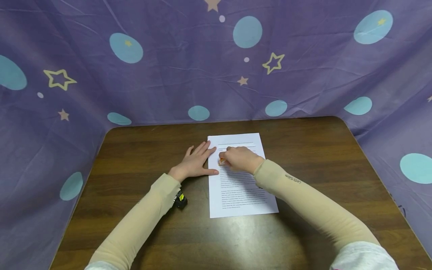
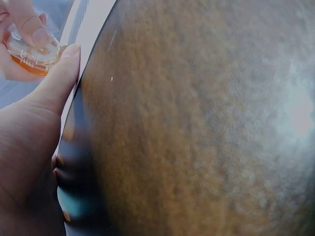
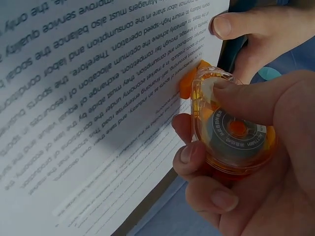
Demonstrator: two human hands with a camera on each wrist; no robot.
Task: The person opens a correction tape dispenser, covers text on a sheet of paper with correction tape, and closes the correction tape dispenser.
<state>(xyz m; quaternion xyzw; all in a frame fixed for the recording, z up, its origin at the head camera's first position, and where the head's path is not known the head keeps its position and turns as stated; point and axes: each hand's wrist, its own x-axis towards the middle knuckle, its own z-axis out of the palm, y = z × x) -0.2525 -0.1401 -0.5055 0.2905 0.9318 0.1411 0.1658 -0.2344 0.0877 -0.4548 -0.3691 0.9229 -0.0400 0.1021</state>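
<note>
A printed sheet of paper (image 1: 243, 191) lies on the table, its lines of text running across it. My right hand (image 1: 243, 159) grips a see-through orange correction tape (image 3: 236, 132), thumb on one side and curled fingers on the other. The dispenser's orange tip is at the text near the sheet's left margin; whether it touches the paper I cannot tell. My left hand (image 1: 195, 164) is spread flat at the left edge of the sheet, thumb and fingertips over the margin. In the left wrist view its thumb is close beside the correction tape (image 2: 37, 56).
A small black device with a yellow-green mark (image 1: 181, 200) is at the left wrist, by the sleeve. The brown wooden table (image 1: 141, 150) extends around the sheet. Behind it hangs a purple curtain (image 1: 168, 90) with stars and blue spots.
</note>
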